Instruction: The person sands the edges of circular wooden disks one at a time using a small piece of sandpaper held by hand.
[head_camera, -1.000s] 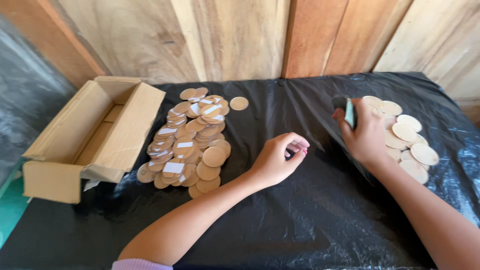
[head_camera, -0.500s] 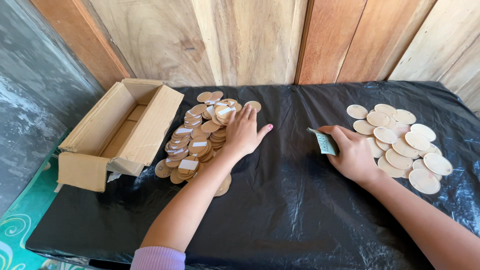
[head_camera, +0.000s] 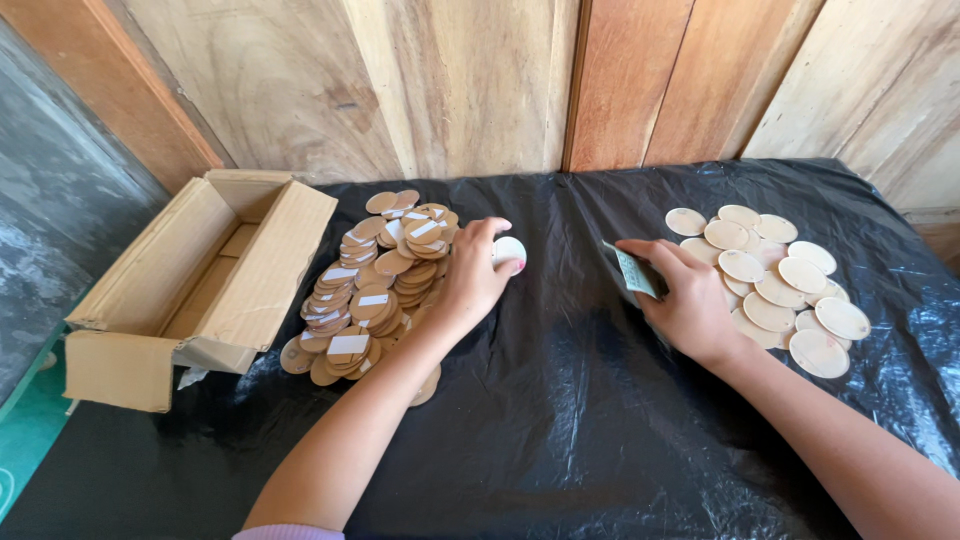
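Nearest, a black plastic sheet (head_camera: 560, 420) is covering the table; the left hand (head_camera: 475, 280) is closing its fingers around one pale wooden disc (head_camera: 508, 250), lifting it just beside a heap of brown discs (head_camera: 375, 280) bearing white labels; the right hand (head_camera: 690, 300) is pinching a small greenish pad (head_camera: 634, 270), its knuckles touching a spread of pale discs (head_camera: 780, 280); at the left an open cardboard box (head_camera: 190, 290) is sitting beside the heap; behind, a wooden plank wall (head_camera: 480, 90) is rising.
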